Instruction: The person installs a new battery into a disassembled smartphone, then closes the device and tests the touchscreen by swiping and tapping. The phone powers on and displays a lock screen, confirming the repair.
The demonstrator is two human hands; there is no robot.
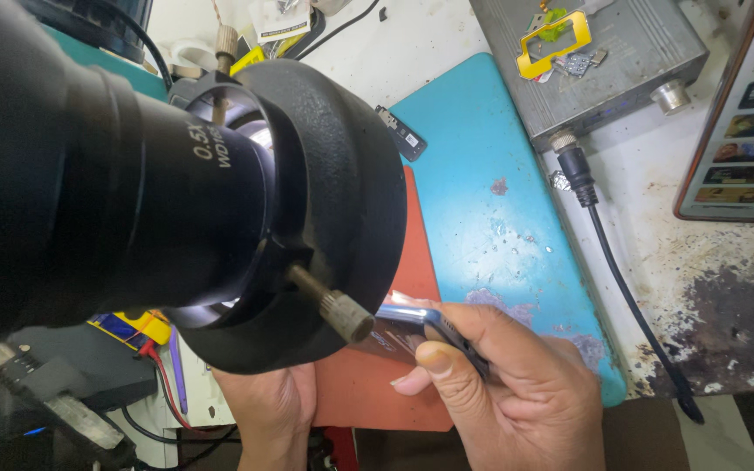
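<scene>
Right hand (517,392): closed round a phone (434,330), thumb laid along the near edge, fingers curled under. It held the phone flat and low over the red mat (368,392), just beneath the microscope ring (342,209).

Left hand (268,406): only the heel and wrist showed below the ring; the fingers were hidden behind it, so whether it was open or gripped the phone's far end could not be told.

Phone: dark-edged, partly covered by the ring's thumbscrew (342,310), which stood just above it.

Risks, as judged: the screw sat so close that any lift of the phone could knock or scratch it. The right hand's hold ran along the edge only, so a slip could drop the phone onto the mat. The hidden left hand made the far-end support uncertain.

Pose: both wrists came up from the bottom edge, forearms near each other, the right palm turned inward.

Around: blue mat (499,218) beside the red one; grey metal box (604,61) with yellow frame (556,39) on top; black cable (621,288) trailing over the stained bench (726,296); tablet (748,131) at the right edge.
</scene>
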